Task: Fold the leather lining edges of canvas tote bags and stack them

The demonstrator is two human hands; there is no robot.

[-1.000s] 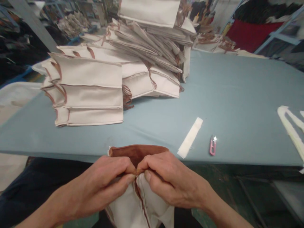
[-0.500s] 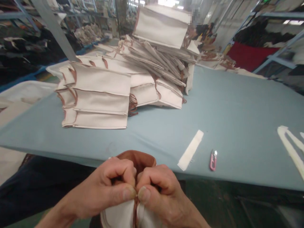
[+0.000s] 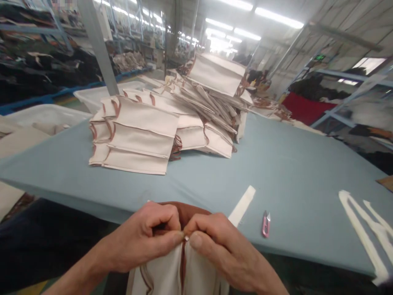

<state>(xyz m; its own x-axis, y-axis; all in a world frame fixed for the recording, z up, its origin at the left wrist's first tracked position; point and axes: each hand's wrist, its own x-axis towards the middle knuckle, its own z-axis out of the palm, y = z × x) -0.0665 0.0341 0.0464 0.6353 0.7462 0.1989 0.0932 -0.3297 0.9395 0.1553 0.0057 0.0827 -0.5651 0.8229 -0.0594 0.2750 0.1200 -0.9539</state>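
Just beyond the fingers (image 3: 202, 225), a white strip (image 3: 242, 205) lies on the blue-grey tabletop (image 3: 294, 172) beside pink thread snips (image 3: 265, 224), with a heap of canvas bags (image 3: 138, 135) farther ahead, cream fabric cutouts (image 3: 359, 229) well right, and white bins (image 3: 46, 112) far left.

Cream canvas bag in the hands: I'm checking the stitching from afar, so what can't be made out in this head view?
Pinch point: the left hand and right hand cover the brown-edged seam of the cream canvas bag; a tiny bright speck beside the fingertips is too small to identify.
Bag's lower end: cut off by the view's bottom edge.
Pink-handled thread snips: blades too small to read.
Stacked cream canvas bags: inner ones hidden by those in front.
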